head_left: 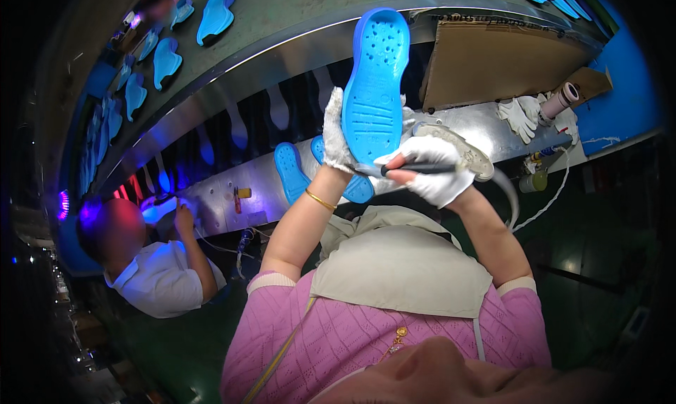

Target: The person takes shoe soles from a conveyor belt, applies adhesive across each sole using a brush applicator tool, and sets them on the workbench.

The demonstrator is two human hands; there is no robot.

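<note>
Shiny metal bench (487, 128) backs ridged, pitted blue sole (377, 87).

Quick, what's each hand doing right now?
Left hand: closed, holding a blue shoe sole.
Right hand: closed, holding a slim dark tool.

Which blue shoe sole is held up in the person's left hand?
The blue shoe sole raised in the white-gloved left hand; the nearby blue soles lie on the metal bench.

Line of dark capital lettering (493, 23) along upper edge of brown cardboard panel (503, 69), ahead of you on right. On blue shoe sole (380, 87) in your left hand (335, 133), faint moulded marks, too small to read.
</note>
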